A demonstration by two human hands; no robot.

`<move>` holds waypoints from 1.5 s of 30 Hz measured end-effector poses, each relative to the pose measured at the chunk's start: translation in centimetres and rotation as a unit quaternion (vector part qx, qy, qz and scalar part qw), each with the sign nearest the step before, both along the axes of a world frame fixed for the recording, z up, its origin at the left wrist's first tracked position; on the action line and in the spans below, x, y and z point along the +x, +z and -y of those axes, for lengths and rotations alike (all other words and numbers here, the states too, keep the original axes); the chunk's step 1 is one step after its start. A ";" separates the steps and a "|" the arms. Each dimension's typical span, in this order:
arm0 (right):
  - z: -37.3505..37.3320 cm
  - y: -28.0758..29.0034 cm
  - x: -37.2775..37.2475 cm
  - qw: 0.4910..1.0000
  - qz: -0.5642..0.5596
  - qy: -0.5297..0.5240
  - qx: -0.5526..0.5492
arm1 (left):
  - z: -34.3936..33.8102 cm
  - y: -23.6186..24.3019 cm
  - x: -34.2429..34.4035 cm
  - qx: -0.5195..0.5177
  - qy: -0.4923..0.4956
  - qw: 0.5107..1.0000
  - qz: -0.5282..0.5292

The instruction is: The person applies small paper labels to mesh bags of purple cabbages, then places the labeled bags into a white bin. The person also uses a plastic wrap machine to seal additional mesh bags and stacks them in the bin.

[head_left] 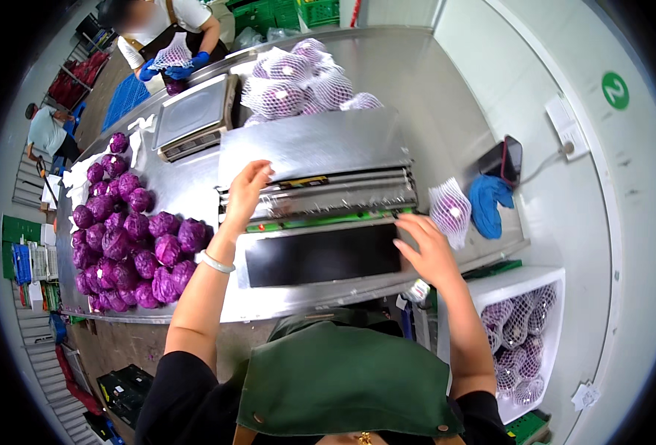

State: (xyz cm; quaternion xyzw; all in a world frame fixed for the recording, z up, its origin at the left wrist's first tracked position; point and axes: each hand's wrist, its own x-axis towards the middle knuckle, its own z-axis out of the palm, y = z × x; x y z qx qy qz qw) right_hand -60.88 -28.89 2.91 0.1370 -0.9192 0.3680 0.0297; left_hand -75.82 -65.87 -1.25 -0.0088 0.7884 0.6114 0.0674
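A film wrapping machine (328, 196) stands in front of me on the steel table, with a flat metal top, a roller section, a green strip and a black plate (328, 256) at its near side. My left hand (248, 191) is over the machine's left end, its fingers stretched toward the metal top and holding nothing I can see. At the right end, by the black plate, my right hand (426, 248) has its thumb and fingers apart. Whether its fingertips touch the machine I cannot tell. Beside that hand lies a red cabbage in a white foam net (450, 211).
Loose red cabbages (124, 248) are heaped at left. Netted cabbages (291, 85) are piled behind the machine, beside a scale (192, 115). A blue cloth (491, 204) and phone (502, 159) lie right; a white foam box (555, 326) holds netted cabbages. A blue-gloved co-worker (179, 67) holds a net.
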 end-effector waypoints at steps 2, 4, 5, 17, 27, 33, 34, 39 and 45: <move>5.0 0.4 -7.1 0.998 0.010 0.028 -0.049 | 4.9 -1.6 -5.3 -0.067 0.036 0.997 -0.030; 9.4 0.0 -13.8 0.994 0.050 0.036 -0.093 | 7.4 -2.6 -10.5 -0.091 0.058 0.994 -0.024; 11.3 0.5 -16.9 0.986 0.111 0.031 -0.118 | 7.9 -3.2 -12.9 -0.159 0.067 0.985 -0.024; 20.5 -13.2 -49.8 0.995 0.079 0.064 -0.024 | 4.4 -7.8 -31.6 -0.456 0.008 0.889 0.049; 17.8 -8.2 -49.2 0.993 -0.005 0.055 -0.101 | 3.6 -6.1 -30.3 0.021 0.046 0.999 -0.003; 12.5 -5.7 -34.7 0.947 0.130 0.024 -0.293 | -0.8 -2.5 -20.9 0.155 -0.004 0.988 -0.001; 11.9 -6.1 -32.6 0.940 0.164 0.006 -0.299 | -1.6 -3.5 -19.6 0.110 -0.024 0.993 -0.026; 10.5 -8.7 -25.5 0.943 0.197 -0.042 -0.267 | -3.0 -4.0 -14.2 -0.028 -0.069 0.997 -0.020; 6.4 -5.6 -22.6 0.989 0.095 -0.021 -0.112 | -0.8 -2.6 -9.4 -0.016 0.042 0.994 -0.104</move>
